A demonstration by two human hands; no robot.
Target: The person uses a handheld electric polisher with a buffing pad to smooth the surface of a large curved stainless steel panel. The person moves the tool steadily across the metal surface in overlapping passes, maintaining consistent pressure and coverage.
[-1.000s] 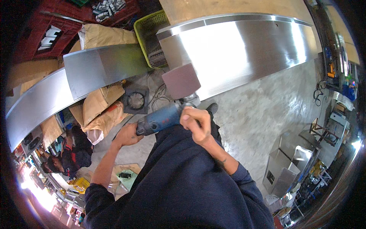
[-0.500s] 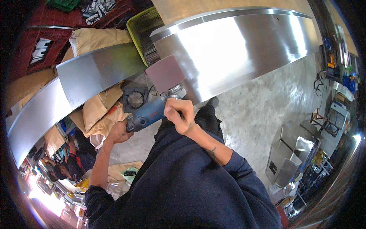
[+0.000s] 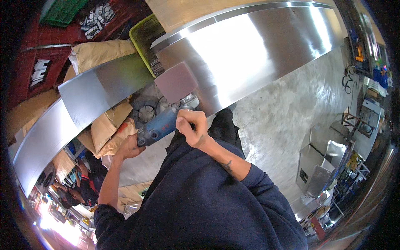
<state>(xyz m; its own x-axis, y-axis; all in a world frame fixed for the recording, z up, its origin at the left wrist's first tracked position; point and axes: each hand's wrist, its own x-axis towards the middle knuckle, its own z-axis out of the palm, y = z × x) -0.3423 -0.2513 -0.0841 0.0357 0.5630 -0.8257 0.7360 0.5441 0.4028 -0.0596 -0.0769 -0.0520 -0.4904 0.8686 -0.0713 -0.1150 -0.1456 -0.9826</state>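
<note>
A blue angle grinder (image 3: pixel 160 126) is held across the front of my body, with a square pinkish-brown plate (image 3: pixel 176 82) at its head. My left hand (image 3: pixel 129 146) wraps round the grinder's rear end. Near the metal gear head, my right hand (image 3: pixel 193 128) is closed in a fist round what looks like the side handle, mostly hidden by the fingers. Beyond the grinder lies a long, shiny stainless steel panel (image 3: pixel 250 62). The square plate overlaps the panel's left end in view; I cannot tell whether they touch.
Another curved metal sheet (image 3: pixel 79 102) stretches along the left, above brown wrapping paper (image 3: pixel 110 125). A yellow-green crate (image 3: pixel 139 39) stands behind it. Another person (image 3: pixel 89 183) is at lower left. Steel boxes (image 3: pixel 314 171) stand on the concrete floor (image 3: pixel 271 121) at right.
The view has shifted a little, so the panel and crate sit further left. Both hands keep their hold on the grinder, which has barely moved in the picture.
</note>
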